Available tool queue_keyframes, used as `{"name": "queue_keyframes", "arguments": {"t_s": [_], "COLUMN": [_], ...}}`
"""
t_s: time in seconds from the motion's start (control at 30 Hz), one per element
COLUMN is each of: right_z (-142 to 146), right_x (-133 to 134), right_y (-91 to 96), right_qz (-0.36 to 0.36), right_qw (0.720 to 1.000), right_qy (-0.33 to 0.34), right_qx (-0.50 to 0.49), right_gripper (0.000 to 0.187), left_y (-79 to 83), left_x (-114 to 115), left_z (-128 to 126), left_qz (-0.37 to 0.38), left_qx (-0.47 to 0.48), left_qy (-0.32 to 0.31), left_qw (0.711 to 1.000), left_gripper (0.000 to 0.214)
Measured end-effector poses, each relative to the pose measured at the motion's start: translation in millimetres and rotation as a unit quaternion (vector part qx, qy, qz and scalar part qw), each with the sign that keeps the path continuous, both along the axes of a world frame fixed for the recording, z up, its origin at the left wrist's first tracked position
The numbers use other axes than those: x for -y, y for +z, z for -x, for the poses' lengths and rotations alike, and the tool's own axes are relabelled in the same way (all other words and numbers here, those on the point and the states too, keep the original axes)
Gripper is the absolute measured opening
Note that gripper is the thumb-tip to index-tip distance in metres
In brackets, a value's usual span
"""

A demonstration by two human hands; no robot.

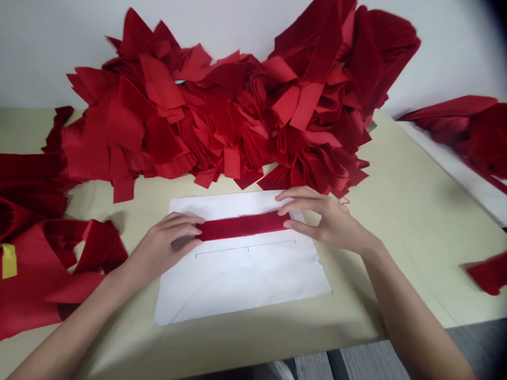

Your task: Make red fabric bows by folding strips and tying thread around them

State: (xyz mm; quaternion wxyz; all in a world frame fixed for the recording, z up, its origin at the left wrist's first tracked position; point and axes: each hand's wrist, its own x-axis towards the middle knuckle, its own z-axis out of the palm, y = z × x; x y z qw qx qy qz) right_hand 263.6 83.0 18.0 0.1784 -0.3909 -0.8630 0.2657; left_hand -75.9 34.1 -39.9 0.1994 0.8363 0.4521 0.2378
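Observation:
A red fabric strip (pixel 243 226) lies flat across a white sheet of paper (pixel 241 279), just above a thin drawn line with tick marks (pixel 246 248). My left hand (pixel 166 244) pinches the strip's left end between thumb and fingers. My right hand (pixel 320 216) holds the strip's right end the same way, fingers curved over it. The strip is stretched straight between the two hands.
A large heap of red fabric pieces (pixel 237 105) fills the back of the beige table (pixel 400 211). More red fabric (pixel 35 248) lies at the left, with a yellow tag (pixel 8 260). Red pieces (pixel 471 129) also lie at the right, near the table edge.

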Motion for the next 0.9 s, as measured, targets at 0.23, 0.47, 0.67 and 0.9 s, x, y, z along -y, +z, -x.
{"name": "queue_keyframes", "arguments": {"t_s": [0.23, 0.47, 0.67, 0.9], "right_z": [45, 55, 55, 55], "right_x": [-2, -2, -1, -1], "right_y": [-7.6, -17.8, -20.9, -22.3], "right_qz": [-0.005, 0.004, 0.002, 0.005], "right_qw": [0.996, 0.994, 0.994, 0.995], "right_qy": [0.085, 0.095, 0.094, 0.092], "right_qx": [0.016, 0.052, 0.05, 0.048], "right_gripper": [0.012, 0.018, 0.019, 0.018], "left_y": [1.1, 0.8, 1.1, 0.5], "left_x": [0, -1, -1, -1], "left_z": [-1, -1, -1, -1], "left_qz": [0.003, 0.001, 0.0, -0.004], "left_qx": [0.0, 0.003, 0.005, -0.006], "left_qy": [0.003, 0.003, 0.002, -0.002], "left_qw": [1.0, 1.0, 1.0, 1.0], "left_gripper": [0.009, 0.009, 0.011, 0.007]}}
